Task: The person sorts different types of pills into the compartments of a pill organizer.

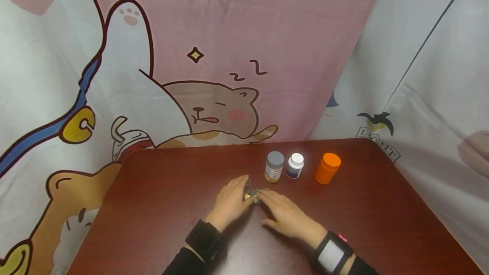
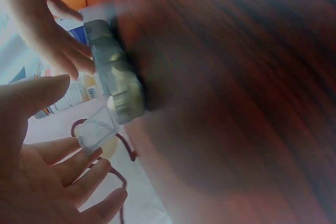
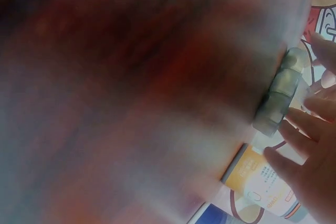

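Observation:
A small translucent pill box (image 2: pixel 118 74) with a row of compartments lies on the table, pale pills visible inside. At its left end a clear lid (image 2: pixel 98 129) stands raised. My left hand (image 1: pixel 229 200) is beside that end, fingertips at the raised lid and thumb apart from them. On the other side, my right hand (image 1: pixel 284 213) touches the box with nearly straight fingers, its thumb held away. In the right wrist view, the right fingertips lie along the compartments of the box, partly covering its far side.
Behind the hands stand a grey-capped bottle (image 1: pixel 274 166), a white-capped bottle (image 1: pixel 295 165) and an orange bottle (image 1: pixel 327 169), in a row on the dark red-brown table (image 1: pixel 172 173). A cartoon-printed cloth (image 1: pixel 305 33) hangs along the table's back edge.

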Action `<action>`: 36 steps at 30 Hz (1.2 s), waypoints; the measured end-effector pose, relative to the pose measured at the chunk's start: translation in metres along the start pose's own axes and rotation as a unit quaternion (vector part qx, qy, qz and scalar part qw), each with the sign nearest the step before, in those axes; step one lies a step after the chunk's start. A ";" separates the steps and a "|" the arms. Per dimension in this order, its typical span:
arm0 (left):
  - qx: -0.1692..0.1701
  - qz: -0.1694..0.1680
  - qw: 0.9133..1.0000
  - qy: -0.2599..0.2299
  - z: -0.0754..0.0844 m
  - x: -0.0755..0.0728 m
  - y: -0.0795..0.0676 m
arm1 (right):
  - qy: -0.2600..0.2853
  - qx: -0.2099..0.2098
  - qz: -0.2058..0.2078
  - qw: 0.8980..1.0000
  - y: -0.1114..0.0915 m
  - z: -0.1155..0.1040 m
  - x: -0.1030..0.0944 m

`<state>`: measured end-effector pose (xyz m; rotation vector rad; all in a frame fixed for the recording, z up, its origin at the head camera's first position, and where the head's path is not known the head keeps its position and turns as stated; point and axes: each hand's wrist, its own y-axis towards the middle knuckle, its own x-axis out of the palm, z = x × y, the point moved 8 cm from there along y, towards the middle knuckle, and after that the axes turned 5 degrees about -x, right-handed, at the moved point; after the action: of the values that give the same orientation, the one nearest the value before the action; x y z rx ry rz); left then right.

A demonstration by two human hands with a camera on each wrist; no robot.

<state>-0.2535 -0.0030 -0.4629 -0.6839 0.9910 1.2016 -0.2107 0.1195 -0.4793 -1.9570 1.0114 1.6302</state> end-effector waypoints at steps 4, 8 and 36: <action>0.025 0.037 0.998 0.038 0.008 -0.005 -0.012 | -0.007 0.007 -0.012 1.000 -0.002 -0.001 0.006; 0.048 0.064 0.994 0.077 0.018 -0.005 -0.029 | -0.016 0.011 -0.007 1.000 -0.002 -0.002 0.005; 0.047 0.036 0.985 0.159 0.021 0.021 -0.049 | -0.008 0.049 -0.011 0.999 0.000 -0.003 0.005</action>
<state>-0.1999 0.0118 -0.4759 -0.7852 1.3404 1.1211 -0.2084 0.1157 -0.4837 -1.8816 1.0395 1.5505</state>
